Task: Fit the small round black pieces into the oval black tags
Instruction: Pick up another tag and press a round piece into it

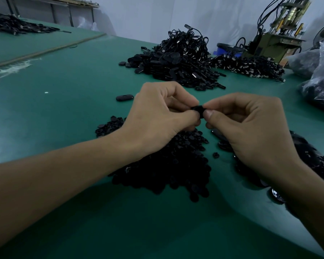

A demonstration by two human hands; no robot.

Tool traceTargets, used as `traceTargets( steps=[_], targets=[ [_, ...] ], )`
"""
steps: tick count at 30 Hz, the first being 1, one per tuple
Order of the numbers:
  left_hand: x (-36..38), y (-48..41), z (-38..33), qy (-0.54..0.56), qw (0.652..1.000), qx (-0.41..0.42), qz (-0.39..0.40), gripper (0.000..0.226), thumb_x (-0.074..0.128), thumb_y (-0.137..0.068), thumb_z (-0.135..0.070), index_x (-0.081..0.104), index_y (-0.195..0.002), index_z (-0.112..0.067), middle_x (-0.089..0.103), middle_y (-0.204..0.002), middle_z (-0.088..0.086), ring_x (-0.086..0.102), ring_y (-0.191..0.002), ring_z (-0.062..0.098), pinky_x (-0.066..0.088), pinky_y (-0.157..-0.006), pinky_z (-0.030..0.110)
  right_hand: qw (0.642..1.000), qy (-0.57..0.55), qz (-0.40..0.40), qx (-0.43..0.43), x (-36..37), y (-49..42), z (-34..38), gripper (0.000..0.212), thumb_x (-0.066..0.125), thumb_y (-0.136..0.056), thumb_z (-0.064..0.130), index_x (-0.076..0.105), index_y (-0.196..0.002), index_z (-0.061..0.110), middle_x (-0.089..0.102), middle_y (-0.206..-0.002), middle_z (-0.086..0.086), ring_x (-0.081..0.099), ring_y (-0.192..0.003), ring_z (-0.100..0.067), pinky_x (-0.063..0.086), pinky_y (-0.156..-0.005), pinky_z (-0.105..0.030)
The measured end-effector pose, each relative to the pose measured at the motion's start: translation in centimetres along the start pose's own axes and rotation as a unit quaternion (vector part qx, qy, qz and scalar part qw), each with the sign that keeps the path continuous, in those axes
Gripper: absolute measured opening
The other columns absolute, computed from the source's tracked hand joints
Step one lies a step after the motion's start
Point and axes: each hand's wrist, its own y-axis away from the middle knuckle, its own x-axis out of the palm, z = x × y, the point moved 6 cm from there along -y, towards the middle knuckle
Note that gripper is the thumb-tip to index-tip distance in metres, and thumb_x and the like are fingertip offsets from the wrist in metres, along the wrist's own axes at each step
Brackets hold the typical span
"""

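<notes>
My left hand [157, 116] and my right hand [251, 128] meet above the green table [64, 101], both pinching one small black piece [199, 110] between thumbs and fingertips. Most of that piece is hidden by the fingers, so I cannot tell whether it is a tag, a round piece, or both. Under my hands lies a heap of small round black pieces [168, 165]. A second dark heap of oval tags [307, 156] sits under my right wrist. One oval black tag [124, 97] lies alone just left of my left hand.
A big pile of black tags with cords [178, 58] stands at the far middle, another pile [251, 66] to its right. Plastic bags of parts [322, 79] lie at the right edge. A machine [281, 28] stands behind. A loose round piece [215, 155] lies between the heaps.
</notes>
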Motion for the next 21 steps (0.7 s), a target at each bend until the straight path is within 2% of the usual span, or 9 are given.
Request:
traceTargets(
  steps=[5,9,12,14,18,21],
  targets=[
    [0.1,0.1,-0.5,-0.063,0.998,0.030,0.003,0.015,0.080,-0.070,-0.012,0.071,-0.078,-0.020,0.077,-0.075,0.001,0.075,-0.068,0.017,0.063,-0.069,0.031,1.000,0.011,0.010,0.000,-0.1,0.0,0.1,0.018,0.079,-0.083,0.011,0.069,-0.081,0.026,0.074,-0.075,0.006,0.072,-0.067,-0.010,0.057,-0.061,-0.020],
    [0.2,0.1,-0.6,-0.095,0.994,0.049,0.019,0.018,0.080,-0.078,-0.006,0.070,-0.081,-0.021,0.077,-0.079,-0.003,0.074,-0.071,0.010,0.058,-0.069,0.023,1.000,0.029,0.009,0.007,-0.3,0.0,0.3,0.026,0.080,-0.081,0.009,0.058,-0.078,0.022,0.075,-0.078,0.000,0.073,-0.067,-0.013,0.063,-0.064,-0.036],
    [0.5,0.3,-1.0,-0.131,0.988,0.074,0.022,0.016,0.077,-0.081,-0.006,0.069,-0.085,-0.020,0.076,-0.081,-0.001,0.073,-0.073,0.010,0.059,-0.069,0.026,0.998,0.057,-0.009,0.006,-0.4,0.1,0.5,0.029,0.082,-0.080,0.011,0.056,-0.072,0.023,0.074,-0.075,-0.004,0.073,-0.069,-0.022,0.061,-0.064,-0.049],
    [0.6,0.5,-1.3,-0.161,0.982,0.096,0.016,0.015,0.077,-0.083,-0.008,0.068,-0.088,-0.019,0.074,-0.080,-0.003,0.071,-0.071,0.008,0.057,-0.067,0.022,0.997,0.080,-0.014,0.001,-0.2,0.3,0.7,0.029,0.082,-0.080,0.012,0.058,-0.070,0.024,0.073,-0.073,-0.002,0.071,-0.068,-0.023,0.060,-0.061,-0.048],
    [0.7,0.7,-2.0,-0.203,0.970,0.133,0.007,0.011,0.074,-0.086,-0.007,0.069,-0.090,-0.016,0.072,-0.075,-0.010,0.069,-0.068,0.001,0.049,-0.064,0.010,0.993,0.113,-0.015,-0.017,0.0,0.6,1.3,0.030,0.079,-0.083,0.011,0.058,-0.071,0.028,0.072,-0.077,0.013,0.070,-0.065,-0.011,0.060,-0.061,-0.042],
    [0.5,0.5,-1.9,-0.221,0.966,0.132,0.009,0.010,0.074,-0.087,-0.009,0.069,-0.092,-0.015,0.070,-0.074,-0.013,0.066,-0.067,0.000,0.048,-0.063,0.008,0.992,0.119,-0.008,-0.030,0.2,0.7,1.5,0.030,0.077,-0.085,0.012,0.057,-0.072,0.029,0.071,-0.072,0.004,0.070,-0.066,-0.018,0.060,-0.061,-0.044]
  ],
)
